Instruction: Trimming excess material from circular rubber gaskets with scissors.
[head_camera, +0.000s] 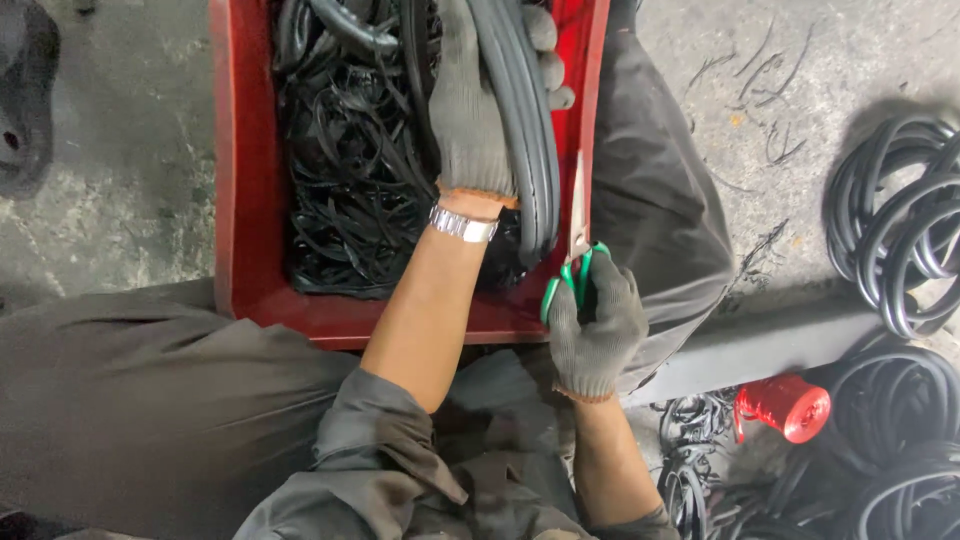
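Two gloved hands: your left hand (480, 110) grips the black rubber strip (530, 150) over the red crate's (240, 200) right edge, beside heaped offcuts (350, 180); your right hand (597, 325) grasps green-handled scissors (575, 260) there.

Both hands wear grey knitted work gloves with a thin orange edge at the cuff, the left hand (478, 110) and the right hand (597, 325) alike. A silver metal-link wristwatch (462, 224) sits on the left wrist just below the glove cuff. The person is dressed in dark grey work clothes, the loose sleeves (385, 445) pushed up to the elbows, forearms uncovered, and trousers (120, 400) of the same grey cloth.
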